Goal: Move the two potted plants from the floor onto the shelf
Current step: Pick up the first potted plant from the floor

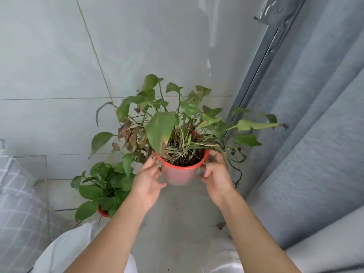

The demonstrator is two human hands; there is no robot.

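Observation:
A red plastic pot (180, 173) with a straggly plant of green and brown withered leaves is held up in the air above the floor. My left hand (148, 179) grips its left side just under the rim. My right hand (215, 174) grips its right side. A second plant with fuller green leaves stands in a smaller red pot (102, 211) on the floor, lower left, near the wall. No shelf is in view.
A pale tiled wall (59, 66) rises behind. A grey curtain (315, 134) hangs along the right beside a metal frame (262, 62). A checked white cloth (17, 203) lies at the left over a wire frame. The floor (177, 223) is light grey.

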